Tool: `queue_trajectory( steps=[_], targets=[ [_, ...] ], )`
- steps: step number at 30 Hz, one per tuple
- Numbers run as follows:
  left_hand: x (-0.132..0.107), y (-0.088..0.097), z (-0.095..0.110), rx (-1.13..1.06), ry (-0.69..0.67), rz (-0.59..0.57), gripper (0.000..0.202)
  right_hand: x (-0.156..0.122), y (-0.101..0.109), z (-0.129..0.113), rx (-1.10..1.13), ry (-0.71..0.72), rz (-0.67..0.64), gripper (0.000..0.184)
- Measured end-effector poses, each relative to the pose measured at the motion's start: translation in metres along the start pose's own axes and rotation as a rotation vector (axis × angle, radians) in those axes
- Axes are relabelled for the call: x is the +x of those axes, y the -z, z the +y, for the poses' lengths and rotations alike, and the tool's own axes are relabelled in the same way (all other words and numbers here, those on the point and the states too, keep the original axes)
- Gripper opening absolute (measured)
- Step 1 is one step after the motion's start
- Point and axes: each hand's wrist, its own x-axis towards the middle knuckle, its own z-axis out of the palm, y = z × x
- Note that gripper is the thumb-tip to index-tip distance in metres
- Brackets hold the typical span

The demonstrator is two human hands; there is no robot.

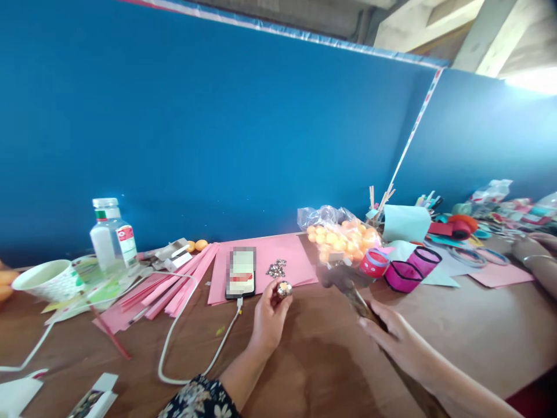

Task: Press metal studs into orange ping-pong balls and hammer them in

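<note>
In the middle of the view my left hand (267, 322) is closed, pinching a small ball (284, 288) between thumb and fingers. The ball looks covered in shiny metal bits, with an orange patch on top. Just beyond it, a small heap of metal tacks or studs (276, 268) lies on a pink paper sheet (300, 255). To the right, my right hand (387, 328) wraps round the wooden handle of a hammer (359, 303). The dark, motion-blurred hammer head is raised to the right of the ball, apart from it.
A phone (241, 273) on a white charging cable (163, 354) lies left of the tacks. Behind the hammer sits a plastic bag of orange balls (335, 238). Pink strips (174, 293), a bottle (111, 232) and a cup (43, 276) are left; another person's hand (537, 252) rests far right.
</note>
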Motion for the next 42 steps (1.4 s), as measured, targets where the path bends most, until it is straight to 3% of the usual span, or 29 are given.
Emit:
queue_trajectory(
  steps=[4,6,8,12,23,42],
  targets=[
    [0.001,0.001,-0.004,-0.024,-0.024,-0.002,0.045,-0.004,-0.011,-0.039,0.264,0.01,-0.207,0.027],
    [0.002,0.0,-0.006,-0.049,-0.004,-0.003,0.046,-0.005,-0.014,-0.052,0.21,0.04,-0.243,0.026],
    [0.002,-0.001,-0.007,-0.073,0.01,0.0,0.048,-0.006,-0.018,-0.058,0.103,0.07,-0.2,0.025],
    [0.002,-0.002,-0.007,-0.122,0.023,0.001,0.049,-0.002,-0.028,-0.058,-0.001,0.087,-0.099,0.023],
    [0.0,-0.002,-0.004,-0.08,-0.021,-0.009,0.042,0.008,-0.029,-0.054,0.172,0.003,-0.191,0.025],
    [-0.001,-0.004,-0.009,-0.026,-0.044,0.033,0.041,0.005,-0.026,-0.057,0.1,0.022,-0.191,0.025]
  ],
)
